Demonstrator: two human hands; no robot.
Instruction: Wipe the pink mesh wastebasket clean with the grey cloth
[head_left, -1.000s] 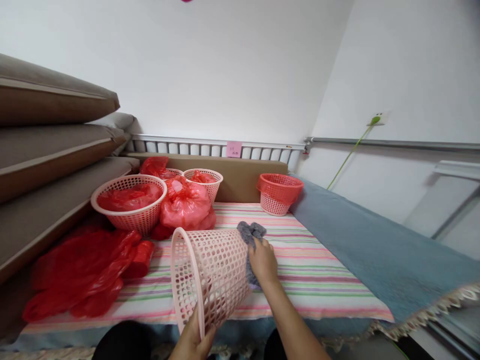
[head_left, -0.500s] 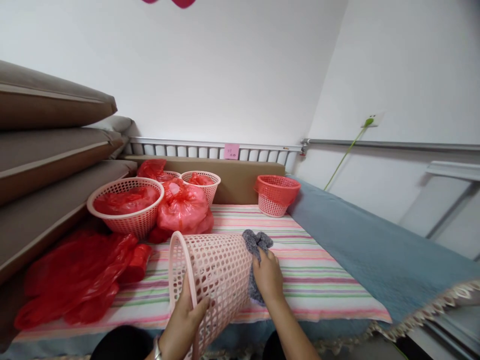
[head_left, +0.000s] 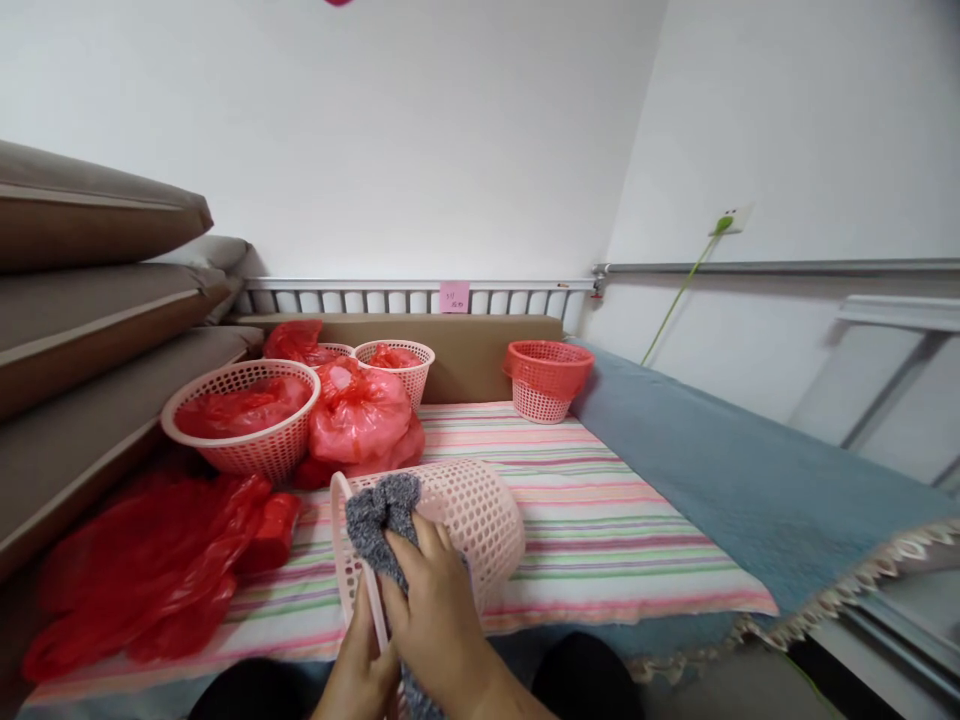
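Observation:
A pink plastic basket (head_left: 487, 520) with round holes lies on its side at the front of the striped cloth, its mouth facing left. My left hand (head_left: 363, 655) grips the basket's rim from below, thumb outside. With my right hand (head_left: 435, 605) I press a grey cloth (head_left: 386, 505) against the basket's side, close to the rim. The fingers are closed on the cloth, and part of it hangs down below the hand. My two hands are close together, and the right one covers some of the basket wall.
Red plastic bags (head_left: 142, 570) lie at the left beside a red roll (head_left: 271, 532). Behind them stand a lined pink basket (head_left: 281, 450), a stuffed red bag (head_left: 364, 415) and a smaller basket (head_left: 416, 380). A red-topped basket (head_left: 544, 405) stands at the back right. Cushions (head_left: 97, 310) are stacked left.
My right hand has moved the grey cloth leftward along the basket, from its base end to near the rim. The basket has turned slightly; my left hand still holds the rim.

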